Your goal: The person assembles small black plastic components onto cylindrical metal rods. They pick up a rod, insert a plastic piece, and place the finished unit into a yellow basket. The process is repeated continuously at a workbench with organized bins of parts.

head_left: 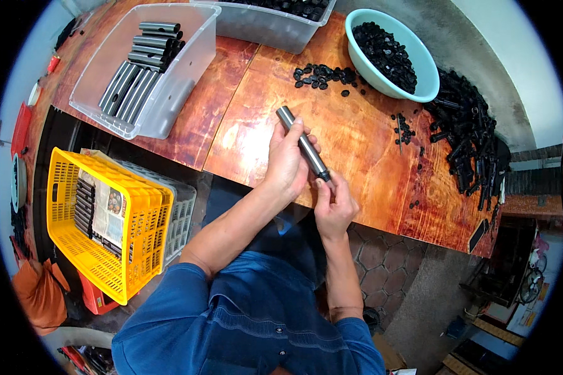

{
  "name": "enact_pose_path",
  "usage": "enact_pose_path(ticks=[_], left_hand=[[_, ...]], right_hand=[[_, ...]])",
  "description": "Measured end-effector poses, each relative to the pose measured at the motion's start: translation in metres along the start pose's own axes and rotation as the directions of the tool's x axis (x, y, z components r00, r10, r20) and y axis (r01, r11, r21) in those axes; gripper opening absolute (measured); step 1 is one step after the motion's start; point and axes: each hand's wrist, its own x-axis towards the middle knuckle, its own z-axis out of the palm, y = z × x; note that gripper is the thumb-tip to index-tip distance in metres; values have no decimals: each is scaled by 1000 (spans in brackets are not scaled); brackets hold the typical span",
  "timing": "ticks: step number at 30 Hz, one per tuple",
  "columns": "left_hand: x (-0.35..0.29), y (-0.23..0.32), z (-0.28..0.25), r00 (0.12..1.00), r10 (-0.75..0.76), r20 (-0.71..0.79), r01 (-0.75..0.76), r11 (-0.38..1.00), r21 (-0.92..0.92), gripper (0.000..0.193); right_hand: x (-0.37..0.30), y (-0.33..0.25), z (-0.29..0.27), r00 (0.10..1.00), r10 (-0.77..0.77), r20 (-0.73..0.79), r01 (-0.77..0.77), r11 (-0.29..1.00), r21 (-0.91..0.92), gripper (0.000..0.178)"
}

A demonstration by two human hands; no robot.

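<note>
A silver metal tube (308,150) with a black lower end is held slantwise over the front edge of the wooden table (244,140). My left hand (288,156) wraps round its middle, thumb on top. At the tube's lower end my right hand (334,203) pinches the black end piece (324,175) between thumb and fingers; its exact shape is mostly covered. Beyond my hands lie small black round caps (322,75) scattered on the tabletop. A pale blue basin (392,56) full of small black parts stands behind them.
At the far left a clear plastic bin (162,103) holds several silver tubes (131,87). Another clear bin (263,25) of black parts stands behind. Black parts heap (469,131) on the right. A yellow crate (109,275) with dark tubes sits at lower left, beside a grey crate (180,219).
</note>
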Motion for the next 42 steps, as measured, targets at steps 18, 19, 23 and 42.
enact_pose_path(ticks=[18, 19, 23, 42], left_hand=[[-38, -7, 16, 968, -200, 154, 172, 969, 177, 46], [-40, -8, 17, 970, -197, 144, 168, 968, 187, 46], [-41, -13, 10, 967, -175, 185, 146, 976, 161, 46], [-3, 12, -25, 919, -224, 324, 271, 956, -110, 42]], right_hand=[[16, -26, 15, 912, 323, -252, -84, 749, 657, 64], [15, -25, 15, 910, 328, -255, -86, 750, 656, 64], [14, -25, 12, 912, 340, -231, -109, 742, 661, 62], [-21, -11, -3, 940, 327, 92, -310, 713, 629, 30]])
